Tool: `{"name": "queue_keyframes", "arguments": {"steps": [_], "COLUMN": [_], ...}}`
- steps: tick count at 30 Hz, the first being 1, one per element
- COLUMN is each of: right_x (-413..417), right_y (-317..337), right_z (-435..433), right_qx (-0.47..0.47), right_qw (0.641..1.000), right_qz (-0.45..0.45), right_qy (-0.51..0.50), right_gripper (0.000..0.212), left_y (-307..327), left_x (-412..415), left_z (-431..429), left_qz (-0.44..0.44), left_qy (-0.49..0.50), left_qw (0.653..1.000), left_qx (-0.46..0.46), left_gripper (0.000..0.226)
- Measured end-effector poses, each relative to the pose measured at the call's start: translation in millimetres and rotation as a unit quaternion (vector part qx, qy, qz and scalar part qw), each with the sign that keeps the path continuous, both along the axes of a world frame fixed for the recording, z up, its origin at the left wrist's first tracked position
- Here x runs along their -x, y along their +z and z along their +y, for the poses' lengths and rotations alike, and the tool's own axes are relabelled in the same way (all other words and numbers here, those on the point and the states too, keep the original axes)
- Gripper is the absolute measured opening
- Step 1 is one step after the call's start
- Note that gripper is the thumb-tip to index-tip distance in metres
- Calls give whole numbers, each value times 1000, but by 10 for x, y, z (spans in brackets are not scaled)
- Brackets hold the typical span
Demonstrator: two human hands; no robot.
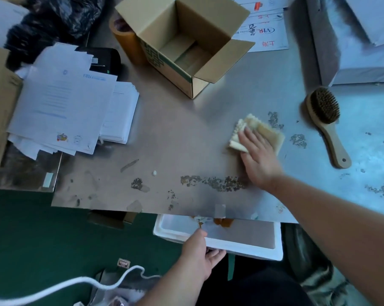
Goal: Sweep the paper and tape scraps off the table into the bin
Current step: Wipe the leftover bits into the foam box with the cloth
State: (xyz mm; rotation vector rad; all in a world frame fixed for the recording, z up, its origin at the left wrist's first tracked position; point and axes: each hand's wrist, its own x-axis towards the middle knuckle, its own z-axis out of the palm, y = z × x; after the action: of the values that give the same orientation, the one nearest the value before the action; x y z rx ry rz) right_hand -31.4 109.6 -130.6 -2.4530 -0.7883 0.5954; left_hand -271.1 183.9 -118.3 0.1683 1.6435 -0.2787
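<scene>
the step in hand looks like the sweep itself. the right hand (pixel 258 155) lies flat, fingers spread and pressed down on a folded cream cloth (pixel 258 131), out on the right part of the metal table (pixel 186 133). it grips nothing; the palm simply pins the cloth to the surface. the left hand (pixel 201 253) is below the near edge, fingers curled round the rim of a white foam bin (pixel 277 241), holding it tucked under that edge.

the scraps left on the table are few: a small white crumb (pixel 154 172) near the middle, a clear tape piece (pixel 220 210) hanging at the near edge just above the bin, and a pale tape strip (pixel 48 180) far to the left. some orange and white bits (pixel 223 221) already lie in the bin. the dark speckled patches (pixel 217 183) look like residue stuck to the metal rather than loose scraps, though i cannot be sure.

my judgement is that the next move calls for dragging the cloth towards the near edge, over the crumb and tape, while the bin stays right under the drop point.

readable writing is scarce. the sheets (pixel 267 32) at the far side, right of the open cardboard box (pixel 182 62), show red chinese characters, upside down, reading "上海", plus a blue and red logo too blurred to spell. the paper stack (pixel 61 102) on the left has blue print too small to read. a wooden brush (pixel 326 120) lies right of the cloth, untouched.
</scene>
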Motion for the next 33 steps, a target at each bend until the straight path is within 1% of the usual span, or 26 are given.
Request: {"name": "queue_keyframes", "arguments": {"steps": [4,8,11,14,15,16,17,18,19,20,21,23,24,25,26,27,29,30,32,33], "right_x": [479,1008,1351,1621,1696,1756,1797,1807,1786,1744,1673,1493,1380,1276,1188,1106,1018,985,928,915], "right_y": [11,0,3,76,114,167,266,361,462,544,593,710,806,894,1040,1168,1370,1449,1403,1331], "right_z": [-30,-158,-274,-365,-387,-415,-427,-440,-442,-451,-478,-617,-711,-813,-905,-1022,-1255,-1332,-1500,-1566], "right_qx": [3,-5,-20,-55,-74,-98,-122,-151,-165,-167,-177,-204,-221,-232,-231,-223,-221,-226,-244,-229], "right_qw": [997,989,986,981,979,974,962,936,899,856,818,748,723,717,723,738,763,770,776,786], "right_qz": [8,11,29,82,115,165,235,318,394,449,466,437,408,362,311,245,135,106,90,88], "right_qy": [82,149,164,165,148,118,67,-8,-95,-195,-288,-456,-513,-548,-572,-588,-593,-588,-574,-567], "right_gripper": [64,63,63,61,59,56,52,45,35,27,26,28,25,21,20,21,21,24,30,41], "left_y": [37,62,117,110,106,94,84,85,90,102,121,151,150,164,168,174,194,205,210,215], "left_x": [-6,-21,-42,-22,-10,8,22,34,45,60,63,57,65,63,62,59,56,57,60,69], "left_z": [3,-2,-26,-49,-56,-72,-85,-95,-101,-107,-107,-103,-103,-108,-105,-105,-106,-107,-103,-101], "left_qz": [12,18,17,-21,-28,-28,-21,-14,-6,0,6,11,13,13,12,12,14,18,19,18], "left_qy": [-6,-12,-6,-11,-19,-24,-25,-18,-8,1,6,7,6,7,10,15,23,26,26,24], "left_qw": [1000,1000,1000,999,999,999,999,999,999,1000,1000,1000,1000,1000,1000,1000,1000,999,999,999], "left_qx": [-1,-11,-20,-33,-38,-39,-37,-36,-35,-31,-27,-21,-18,-16,-17,-18,-14,-11,-11,-14], "left_gripper": [28,35,35,37,39,40,41,42,42,42,42,39,35,32,29,27,25,26,30,32]}}
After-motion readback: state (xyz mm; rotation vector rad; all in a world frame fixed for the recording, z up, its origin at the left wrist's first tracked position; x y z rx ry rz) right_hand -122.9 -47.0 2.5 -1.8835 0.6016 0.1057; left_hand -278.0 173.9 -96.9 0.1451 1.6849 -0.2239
